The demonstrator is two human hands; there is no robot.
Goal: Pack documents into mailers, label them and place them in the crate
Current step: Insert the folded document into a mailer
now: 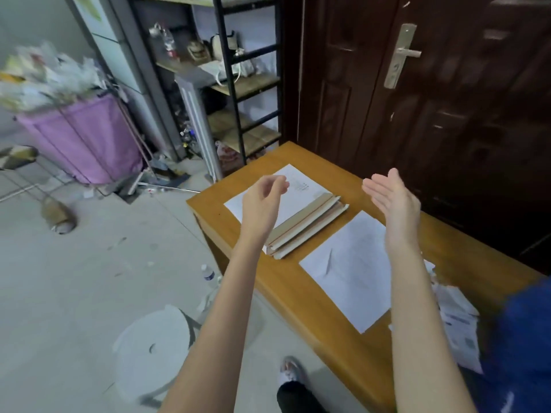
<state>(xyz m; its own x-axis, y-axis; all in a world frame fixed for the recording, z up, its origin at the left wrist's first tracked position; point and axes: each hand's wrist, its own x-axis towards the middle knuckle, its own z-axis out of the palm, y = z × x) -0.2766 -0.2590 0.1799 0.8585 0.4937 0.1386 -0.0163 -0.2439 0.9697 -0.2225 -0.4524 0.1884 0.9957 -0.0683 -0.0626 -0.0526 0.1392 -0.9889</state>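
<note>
Hovering above the wooden table [298, 281], both hands held nothing: left hand [262, 201] with fingers loosely curled, right hand [393, 198] flat, fingers straight and together. Stacked mailers [307, 225] lay between two paper sheets, a printed document [293, 187] and a blank-looking sheet [348, 269].

Two hands [262, 201] [393, 201], one mailer stack [307, 225], two loose paper sheets [351, 269] [292, 186], one table [298, 290], one water bottle [208, 275].

Bare forearms — dark trousers [298, 396], pale shoe [290, 371]
</note>
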